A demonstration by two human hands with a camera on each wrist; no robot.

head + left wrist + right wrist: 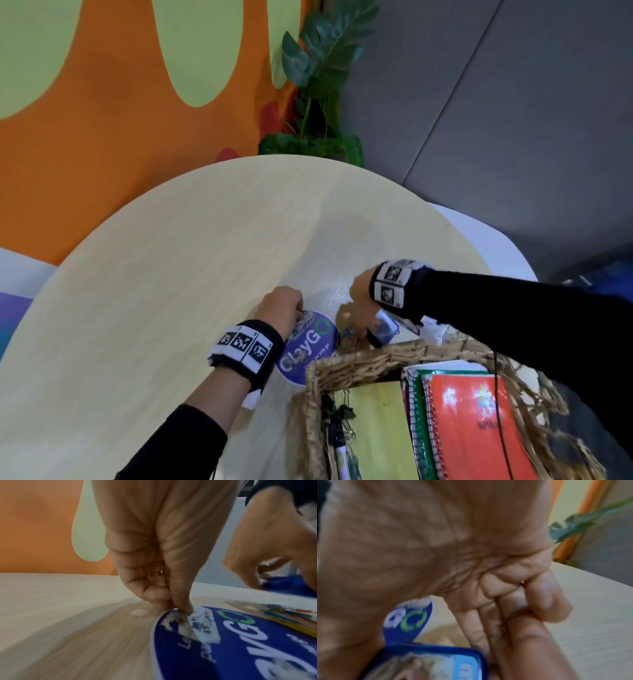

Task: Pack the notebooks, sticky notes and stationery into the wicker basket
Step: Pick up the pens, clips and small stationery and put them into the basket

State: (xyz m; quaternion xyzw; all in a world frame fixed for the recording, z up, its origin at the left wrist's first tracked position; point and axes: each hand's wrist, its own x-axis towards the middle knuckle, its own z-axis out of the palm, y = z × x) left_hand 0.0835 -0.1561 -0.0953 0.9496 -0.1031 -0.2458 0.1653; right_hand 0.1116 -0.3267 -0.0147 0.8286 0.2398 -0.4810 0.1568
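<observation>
Left hand: fingers and thumb are being pressed together in a pinch on the far edge of the round blue sticker, just left of the basket's far-left corner; in the left wrist view the fingertips are closing on the torn white patch at its rim.
Round blue sticker: it is lying flat on the table, partly overlapped by the basket rim; the "ClayGO" lettering is running from near-left to far-right.
Right hand: fingers are curled around a small blue case, which is being held just beyond the far rim of the basket; its long axis is running far-right to near-left. The grip detail is blurred in the right wrist view.
Wicker basket: it is sitting at the near right of the table.
Basket contents: an orange spiral notebook is lying on top of a green one, long axes running near to far, spirals to the left; a yellow pad is lying to their left; binder clips are lying along the left wall.
</observation>
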